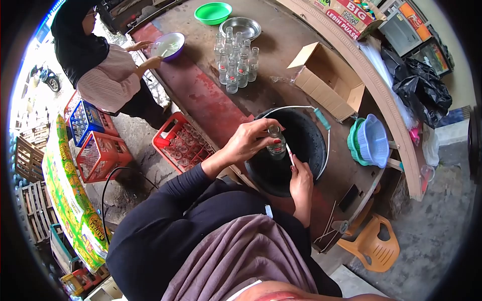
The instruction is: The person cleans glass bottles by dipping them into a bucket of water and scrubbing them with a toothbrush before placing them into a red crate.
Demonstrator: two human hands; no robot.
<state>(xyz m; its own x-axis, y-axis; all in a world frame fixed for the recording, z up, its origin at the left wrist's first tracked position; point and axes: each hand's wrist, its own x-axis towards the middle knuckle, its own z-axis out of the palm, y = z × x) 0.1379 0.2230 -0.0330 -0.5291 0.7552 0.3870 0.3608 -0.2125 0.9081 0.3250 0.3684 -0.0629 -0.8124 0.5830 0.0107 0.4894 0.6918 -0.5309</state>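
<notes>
Above a black bucket [311, 135] with a wire handle, my left hand [251, 139] grips a clear glass bottle [276, 149] with its fingers around the neck. My right hand [300, 183] is closed on a thin light-coloured stick [290, 154], whose upper end is beside the bottle. What that end is like is too small to tell. Beyond the bucket, several clear glass bottles [237, 60] stand grouped on the table [271, 95], in front of a metal basin [247, 23] and a green basin [213, 13].
Another person [108, 75] stands at the left with hands at a white and purple bowl [170, 45]. An open cardboard box [321, 90] and blue and green baskets [372, 140] lie right. Red crates of bottles [103, 158] are left, an orange chair [374, 246] lower right.
</notes>
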